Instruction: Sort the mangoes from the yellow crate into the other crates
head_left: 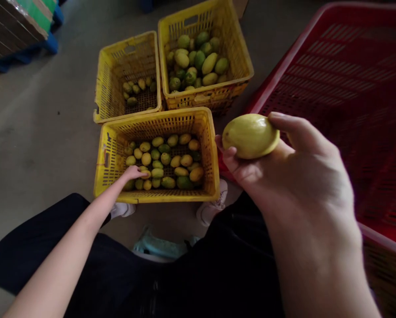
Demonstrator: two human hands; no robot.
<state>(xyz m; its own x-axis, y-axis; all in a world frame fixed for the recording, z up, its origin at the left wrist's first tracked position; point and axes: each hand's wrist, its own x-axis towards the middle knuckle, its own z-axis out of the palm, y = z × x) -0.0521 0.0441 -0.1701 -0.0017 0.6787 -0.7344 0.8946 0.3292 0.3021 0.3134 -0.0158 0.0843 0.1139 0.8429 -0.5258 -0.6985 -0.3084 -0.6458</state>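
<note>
A glossy yellow oval fruit [249, 136] is held up in my right hand [293, 163], fingers curled beneath it and thumb against its end. It is over the gap between the front yellow crate [156, 199] and the red crate [284, 73]. My left hand [133, 173] reaches into the front crate, its fingers closed on a small yellow fruit [146, 175] among the others. Green and yellow oval fruits [157, 173] lie spread over that crate's slatted bottom. The underside of the fruit at my left fingers is hidden.
Behind stand a yellow crate [100, 95] holding several small fruits and another yellow crate [244, 66] heaped with larger green and yellow ones. A blue pallet [48, 44] with a wrapped load is at upper left. Light-blue material [160, 245] lies between my legs.
</note>
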